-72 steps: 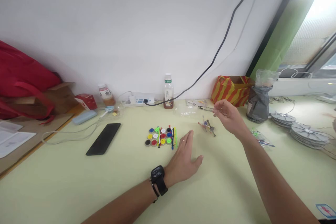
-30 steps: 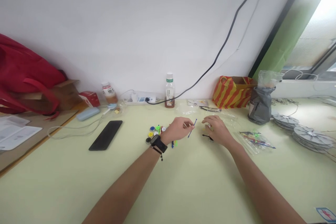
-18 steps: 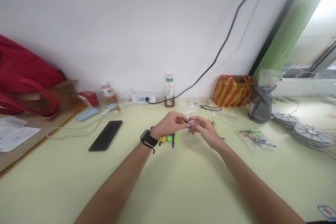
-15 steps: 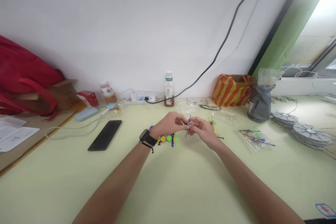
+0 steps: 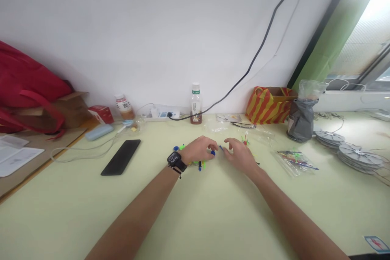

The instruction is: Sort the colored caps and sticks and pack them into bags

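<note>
My left hand (image 5: 199,149) is curled, and a small round blue plastic piece (image 5: 213,153) shows at its thumb tip. Small colourful plastic parts (image 5: 200,165) lie under and beside this hand, partly hidden by it. A blue disc (image 5: 176,148) is on the table near the wrist with the black watch. Facing it across a small gap, my right hand (image 5: 240,155) has its thumb and fingers bent around the end of a thin blue plastic stick (image 5: 221,148). More thin coloured sticks (image 5: 245,140) lie behind the right hand, partly covered.
A black phone (image 5: 121,157) lies to the left. Along the wall stand a drink bottle (image 5: 196,105), a power strip (image 5: 166,114) and a striped bag (image 5: 269,105). On the right are a clear bag of plastic parts (image 5: 297,161) and stacked grey discs (image 5: 361,156).
My hands were together on a thin blue-purple stick. Now they are apart, lower over the table; a round blue piece shows at my left thumb, and the stick is at my right fingers.
</note>
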`<move>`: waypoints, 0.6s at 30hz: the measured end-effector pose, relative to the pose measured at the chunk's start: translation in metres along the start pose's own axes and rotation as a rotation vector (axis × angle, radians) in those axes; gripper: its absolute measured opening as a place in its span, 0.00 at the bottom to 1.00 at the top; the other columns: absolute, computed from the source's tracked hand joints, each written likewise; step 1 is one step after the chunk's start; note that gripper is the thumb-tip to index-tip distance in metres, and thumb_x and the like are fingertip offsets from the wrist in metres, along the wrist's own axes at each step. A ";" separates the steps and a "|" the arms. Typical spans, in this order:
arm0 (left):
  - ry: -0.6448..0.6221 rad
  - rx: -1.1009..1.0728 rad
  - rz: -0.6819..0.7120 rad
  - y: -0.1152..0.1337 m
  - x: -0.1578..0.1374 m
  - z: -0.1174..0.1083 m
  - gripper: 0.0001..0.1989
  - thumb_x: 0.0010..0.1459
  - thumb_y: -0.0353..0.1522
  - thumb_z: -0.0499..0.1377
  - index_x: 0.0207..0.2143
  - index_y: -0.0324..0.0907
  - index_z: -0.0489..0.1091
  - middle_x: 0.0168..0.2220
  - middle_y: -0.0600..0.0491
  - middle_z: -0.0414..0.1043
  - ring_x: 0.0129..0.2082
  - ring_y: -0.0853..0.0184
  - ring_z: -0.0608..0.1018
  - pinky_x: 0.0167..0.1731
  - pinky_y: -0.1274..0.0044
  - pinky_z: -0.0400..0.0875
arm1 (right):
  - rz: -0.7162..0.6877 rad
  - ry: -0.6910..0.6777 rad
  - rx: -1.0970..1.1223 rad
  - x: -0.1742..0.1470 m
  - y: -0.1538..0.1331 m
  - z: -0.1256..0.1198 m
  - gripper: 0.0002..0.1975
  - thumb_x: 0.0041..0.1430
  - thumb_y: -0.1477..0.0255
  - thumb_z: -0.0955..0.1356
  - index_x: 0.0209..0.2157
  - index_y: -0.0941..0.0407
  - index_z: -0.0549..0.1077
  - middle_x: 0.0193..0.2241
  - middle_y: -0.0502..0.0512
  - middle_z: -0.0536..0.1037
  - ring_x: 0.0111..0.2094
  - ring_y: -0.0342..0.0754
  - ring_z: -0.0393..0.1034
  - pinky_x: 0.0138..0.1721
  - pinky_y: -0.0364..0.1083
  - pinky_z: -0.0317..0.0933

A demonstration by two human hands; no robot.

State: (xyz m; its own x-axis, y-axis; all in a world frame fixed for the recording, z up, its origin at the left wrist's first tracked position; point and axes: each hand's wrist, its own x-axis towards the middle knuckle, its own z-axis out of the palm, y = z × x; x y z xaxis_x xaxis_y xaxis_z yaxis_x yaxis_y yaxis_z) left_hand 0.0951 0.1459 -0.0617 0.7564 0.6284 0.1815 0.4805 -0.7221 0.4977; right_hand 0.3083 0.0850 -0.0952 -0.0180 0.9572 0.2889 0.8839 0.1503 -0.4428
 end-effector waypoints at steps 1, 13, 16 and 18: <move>-0.017 0.041 -0.014 -0.002 0.000 0.000 0.08 0.53 0.31 0.64 0.36 0.45 0.80 0.36 0.53 0.82 0.38 0.63 0.80 0.38 0.76 0.70 | 0.014 0.003 -0.057 0.001 0.005 -0.005 0.11 0.62 0.72 0.65 0.45 0.54 0.74 0.38 0.56 0.78 0.37 0.50 0.71 0.34 0.45 0.55; 0.001 0.144 -0.066 -0.008 -0.003 -0.009 0.09 0.57 0.36 0.64 0.39 0.46 0.82 0.43 0.49 0.81 0.47 0.56 0.78 0.46 0.72 0.70 | 0.162 -0.199 -0.301 0.003 0.046 -0.038 0.09 0.58 0.78 0.66 0.39 0.54 0.74 0.38 0.55 0.81 0.39 0.50 0.73 0.32 0.45 0.52; 0.001 0.140 -0.057 -0.007 -0.003 -0.011 0.10 0.59 0.36 0.62 0.39 0.46 0.82 0.44 0.50 0.81 0.47 0.57 0.78 0.46 0.73 0.69 | 0.153 -0.217 -0.292 0.001 0.044 -0.042 0.08 0.58 0.76 0.67 0.39 0.53 0.73 0.38 0.54 0.81 0.39 0.50 0.73 0.33 0.44 0.53; -0.009 0.136 -0.048 -0.006 -0.003 -0.011 0.08 0.58 0.35 0.63 0.37 0.46 0.82 0.42 0.51 0.82 0.45 0.58 0.78 0.45 0.74 0.69 | 0.145 -0.235 -0.281 0.000 0.045 -0.044 0.08 0.57 0.75 0.67 0.39 0.53 0.73 0.38 0.53 0.81 0.38 0.50 0.73 0.33 0.44 0.53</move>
State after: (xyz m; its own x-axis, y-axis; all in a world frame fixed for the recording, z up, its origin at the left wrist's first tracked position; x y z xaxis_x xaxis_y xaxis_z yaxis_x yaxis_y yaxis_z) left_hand 0.0851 0.1516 -0.0561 0.7345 0.6612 0.1525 0.5715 -0.7240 0.3864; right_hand 0.3688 0.0808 -0.0776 0.0384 0.9990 0.0242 0.9780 -0.0326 -0.2060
